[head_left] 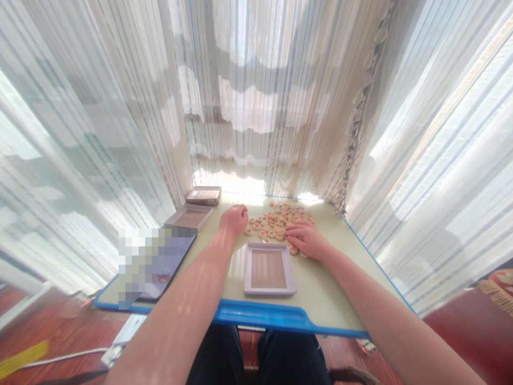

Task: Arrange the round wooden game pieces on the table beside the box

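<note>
The left hand (234, 219) was curled into a loose fist, its grip drawn together at the edge of a heap of round wooden game pieces (280, 220); whether it clasped a piece could not be told. The right hand (306, 239) lay flat on the near side of the same heap, fingers spread over several pieces, its grip apart. Just nearer than both hands an open shallow box (269, 269) lay on the desk (340, 299). Left of the left grip sat two more box trays (189, 217) and (204, 195), with a dark tablet (168, 262) nearer along that edge.
</note>
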The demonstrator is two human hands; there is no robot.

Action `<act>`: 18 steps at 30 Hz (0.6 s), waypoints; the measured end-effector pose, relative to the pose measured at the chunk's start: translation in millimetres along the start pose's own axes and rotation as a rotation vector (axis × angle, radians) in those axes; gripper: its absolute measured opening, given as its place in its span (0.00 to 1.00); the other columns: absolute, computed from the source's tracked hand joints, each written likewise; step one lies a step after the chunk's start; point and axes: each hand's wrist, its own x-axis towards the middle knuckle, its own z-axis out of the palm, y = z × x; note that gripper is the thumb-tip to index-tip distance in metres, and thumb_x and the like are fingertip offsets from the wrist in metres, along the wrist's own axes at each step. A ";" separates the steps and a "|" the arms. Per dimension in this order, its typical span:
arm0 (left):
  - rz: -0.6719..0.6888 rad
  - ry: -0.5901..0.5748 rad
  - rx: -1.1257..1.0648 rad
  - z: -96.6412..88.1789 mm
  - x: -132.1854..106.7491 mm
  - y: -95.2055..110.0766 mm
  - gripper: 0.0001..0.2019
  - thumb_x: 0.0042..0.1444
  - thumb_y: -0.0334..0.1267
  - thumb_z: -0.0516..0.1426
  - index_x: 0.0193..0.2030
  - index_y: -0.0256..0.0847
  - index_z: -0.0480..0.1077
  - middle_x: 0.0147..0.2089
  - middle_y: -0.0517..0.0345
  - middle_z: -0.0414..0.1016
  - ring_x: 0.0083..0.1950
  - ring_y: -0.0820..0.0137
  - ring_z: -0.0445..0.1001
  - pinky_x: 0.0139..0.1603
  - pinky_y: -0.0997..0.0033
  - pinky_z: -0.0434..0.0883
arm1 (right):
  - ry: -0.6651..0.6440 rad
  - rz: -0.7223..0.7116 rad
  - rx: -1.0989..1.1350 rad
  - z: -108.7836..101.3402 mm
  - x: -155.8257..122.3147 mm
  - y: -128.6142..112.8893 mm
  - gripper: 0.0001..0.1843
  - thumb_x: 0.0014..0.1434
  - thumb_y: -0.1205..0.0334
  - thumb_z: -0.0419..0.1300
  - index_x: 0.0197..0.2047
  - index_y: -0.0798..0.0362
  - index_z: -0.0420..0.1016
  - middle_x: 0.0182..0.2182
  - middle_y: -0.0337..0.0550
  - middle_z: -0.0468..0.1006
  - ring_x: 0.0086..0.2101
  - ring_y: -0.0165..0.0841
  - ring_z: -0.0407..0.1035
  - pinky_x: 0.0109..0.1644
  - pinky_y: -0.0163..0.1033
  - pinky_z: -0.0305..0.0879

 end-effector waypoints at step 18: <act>-0.093 0.010 -0.096 0.0 6.8 -7.3 0.15 0.53 0.32 0.45 0.35 0.41 0.74 0.40 0.54 0.77 0.43 0.67 0.73 0.43 0.70 0.67 | 0.054 0.015 0.062 2.3 1.3 5.6 0.13 0.56 0.60 0.51 0.35 0.50 0.77 0.38 0.42 0.77 0.44 0.36 0.66 0.53 0.44 0.60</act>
